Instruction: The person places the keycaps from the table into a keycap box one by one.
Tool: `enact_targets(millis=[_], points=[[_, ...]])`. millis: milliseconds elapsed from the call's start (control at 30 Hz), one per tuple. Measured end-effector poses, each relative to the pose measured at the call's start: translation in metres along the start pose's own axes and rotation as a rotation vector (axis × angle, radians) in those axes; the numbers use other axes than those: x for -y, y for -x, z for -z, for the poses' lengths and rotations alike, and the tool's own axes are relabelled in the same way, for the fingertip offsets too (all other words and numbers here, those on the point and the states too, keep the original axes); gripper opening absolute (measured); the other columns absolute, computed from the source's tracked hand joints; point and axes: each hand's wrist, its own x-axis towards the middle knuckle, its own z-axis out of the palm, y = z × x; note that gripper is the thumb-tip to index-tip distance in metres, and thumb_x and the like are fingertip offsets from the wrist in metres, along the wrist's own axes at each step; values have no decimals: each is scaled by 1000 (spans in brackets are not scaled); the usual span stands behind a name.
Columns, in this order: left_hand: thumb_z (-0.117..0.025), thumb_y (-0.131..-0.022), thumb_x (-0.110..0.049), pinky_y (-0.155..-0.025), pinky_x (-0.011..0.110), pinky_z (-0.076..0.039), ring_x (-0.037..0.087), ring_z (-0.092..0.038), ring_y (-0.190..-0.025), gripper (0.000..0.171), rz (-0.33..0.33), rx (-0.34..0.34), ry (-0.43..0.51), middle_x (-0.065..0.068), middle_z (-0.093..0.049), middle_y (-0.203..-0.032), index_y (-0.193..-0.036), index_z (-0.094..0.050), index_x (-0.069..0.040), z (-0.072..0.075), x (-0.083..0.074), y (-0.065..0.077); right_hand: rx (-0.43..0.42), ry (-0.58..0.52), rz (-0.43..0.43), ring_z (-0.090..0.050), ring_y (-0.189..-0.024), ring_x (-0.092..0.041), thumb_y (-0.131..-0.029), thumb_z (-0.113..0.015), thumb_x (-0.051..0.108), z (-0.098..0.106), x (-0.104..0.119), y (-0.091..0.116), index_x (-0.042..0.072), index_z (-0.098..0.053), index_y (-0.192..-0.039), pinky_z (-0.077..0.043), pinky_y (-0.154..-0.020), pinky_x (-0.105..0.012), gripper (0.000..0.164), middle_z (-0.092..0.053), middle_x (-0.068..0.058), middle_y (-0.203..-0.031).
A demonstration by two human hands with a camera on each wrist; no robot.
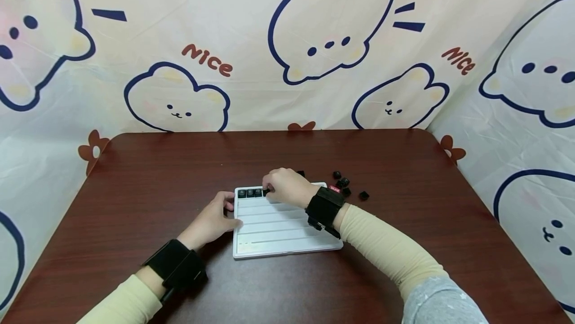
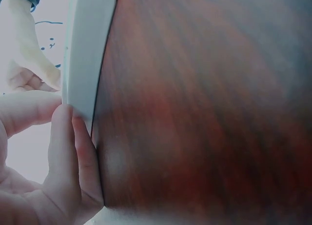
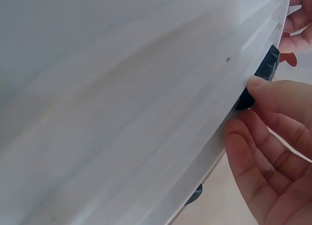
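Note:
A white ridged tray (image 1: 283, 229) lies on the table, with several black keycaps (image 1: 249, 193) side by side at the left end of its top row. At that row, my right hand (image 1: 289, 186) pinches a black keycap (image 3: 246, 99) between thumb and fingers, right beside the seated ones. My left hand (image 1: 213, 221) holds the tray's left edge. In the left wrist view, the thumb and fingertips (image 2: 62, 115) meet at the tray's side wall (image 2: 87, 59). The right hand and wrist cover part of the tray's upper right in the head view.
Several loose black keycaps (image 1: 343, 182) lie scattered on the brown table (image 1: 179, 164) behind and right of the tray. Another keycap (image 1: 301, 173) shows just behind the right hand. A printed cloth (image 1: 251, 104) hangs around the table's back and sides.

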Motion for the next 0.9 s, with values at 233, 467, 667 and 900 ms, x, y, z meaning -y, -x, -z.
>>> enact_targets(millis=[233,467,667,900], points=[[-77,-88,-3,-84,42,-45,28,-54,-98,69,5,-2,-1,18,-56,-116,-145,-40,8,0,0,-1,-16,42,-9,-54,-73,-11,-92,-77,8,0,6,0,7,-74,-103,-48,-70,-26,12,-64,-1,-89],[-77,-88,-3,-84,41,-45,28,-53,-97,69,2,2,0,18,-55,-115,-145,-40,8,0,1,-1,-25,26,-15,-53,-72,-11,-93,-76,8,0,6,0,7,-74,-104,-47,-70,-26,12,-66,-1,-90],[-77,-89,-3,-82,40,-45,28,-53,-97,69,0,4,2,18,-55,-117,-145,-39,8,0,-1,0,-15,14,-21,-54,-71,-11,-92,-77,9,2,6,0,7,-74,-105,-48,-69,-26,13,-66,0,-86],[-76,-89,-3,-81,39,-45,27,-53,-94,69,5,7,11,19,-55,-118,-146,-39,8,0,-1,1,10,-8,-39,-56,-78,-13,-92,-76,9,6,3,2,8,-74,-109,-48,-71,-27,17,-63,2,-85]])
